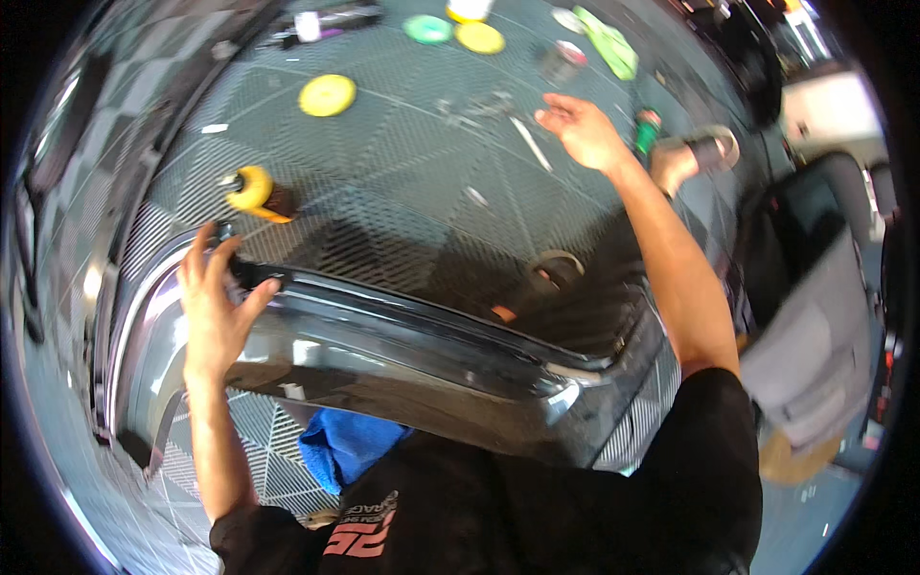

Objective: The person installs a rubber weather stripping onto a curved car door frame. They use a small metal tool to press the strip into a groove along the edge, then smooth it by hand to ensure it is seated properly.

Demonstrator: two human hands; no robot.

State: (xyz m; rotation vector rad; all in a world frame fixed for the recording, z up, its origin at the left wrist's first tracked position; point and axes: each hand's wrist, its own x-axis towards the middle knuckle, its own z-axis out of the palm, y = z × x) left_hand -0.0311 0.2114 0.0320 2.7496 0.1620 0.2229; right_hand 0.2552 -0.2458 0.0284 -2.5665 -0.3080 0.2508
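Note:
A glossy dark car body panel lies across in front of me, with a raised black edge along its far side. My left hand rests at the left part of that edge, its fingers and thumb spread around a small black fitting. My right hand is stretched out ahead at the upper right, over the floor. Its fingers are partly bent, with a gap to the thumb and nothing visible between them. A thin white strip lies on the floor close to that hand.
Beyond the panel, a yellow-and-black bottle, yellow round pads, a green pad, a can and a green cloth are on the tiled floor. A blue cloth lies near me. A sandalled foot shows at right.

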